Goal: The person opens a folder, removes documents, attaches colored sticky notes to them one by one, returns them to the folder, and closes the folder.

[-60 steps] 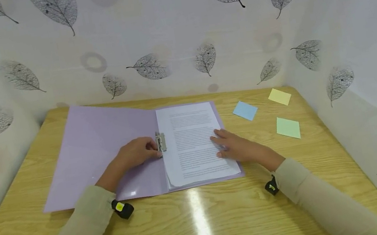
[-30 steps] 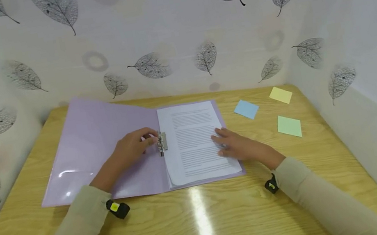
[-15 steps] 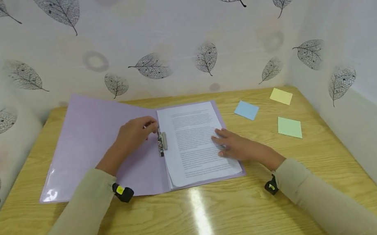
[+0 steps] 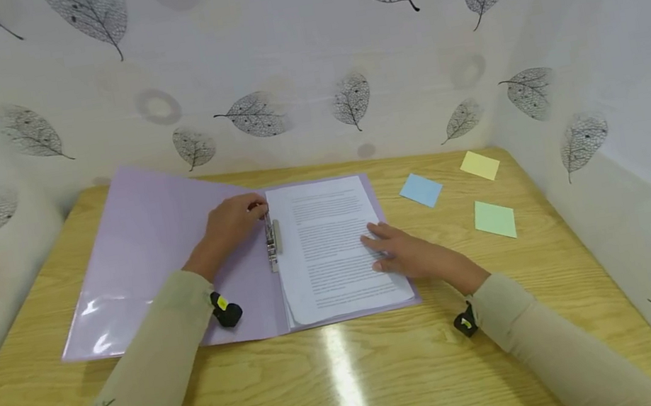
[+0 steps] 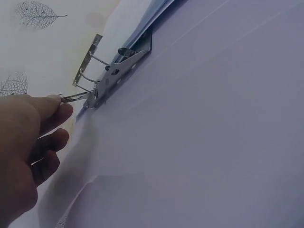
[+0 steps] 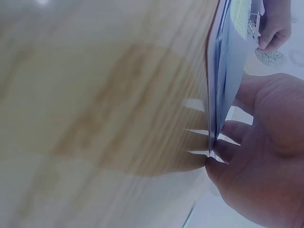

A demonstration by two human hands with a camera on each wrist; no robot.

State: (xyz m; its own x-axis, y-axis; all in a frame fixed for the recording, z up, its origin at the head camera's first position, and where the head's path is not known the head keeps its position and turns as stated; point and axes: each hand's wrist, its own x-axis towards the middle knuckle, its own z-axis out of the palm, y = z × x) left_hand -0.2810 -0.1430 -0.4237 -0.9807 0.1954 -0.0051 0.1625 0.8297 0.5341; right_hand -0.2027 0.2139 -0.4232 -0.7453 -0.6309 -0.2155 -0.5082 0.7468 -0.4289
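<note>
A purple folder (image 4: 172,214) lies open on the table, its left cover slightly raised at the far corner. Printed paper sheets (image 4: 332,245) are stacked on its right side. A metal lever clip (image 4: 271,246) sits at the spine, along the paper's left edge. My left hand (image 4: 231,220) is at the clip's far end. In the left wrist view, thumb and forefinger pinch the clip's lever (image 5: 76,97), and a thin metal bar (image 5: 88,59) stands raised from the base. My right hand (image 4: 401,251) rests on the sheets' right edge with fingers spread.
Three sticky notes lie right of the folder: a blue note (image 4: 421,190), a yellow note (image 4: 479,165) and a green note (image 4: 494,219). The wooden table (image 4: 406,376) ends at a leaf-patterned curtain (image 4: 288,58) behind and at both sides.
My left hand has moved from the clip's near end to its far end, drawing the lever away from me. My right hand has stayed on the sheets.
</note>
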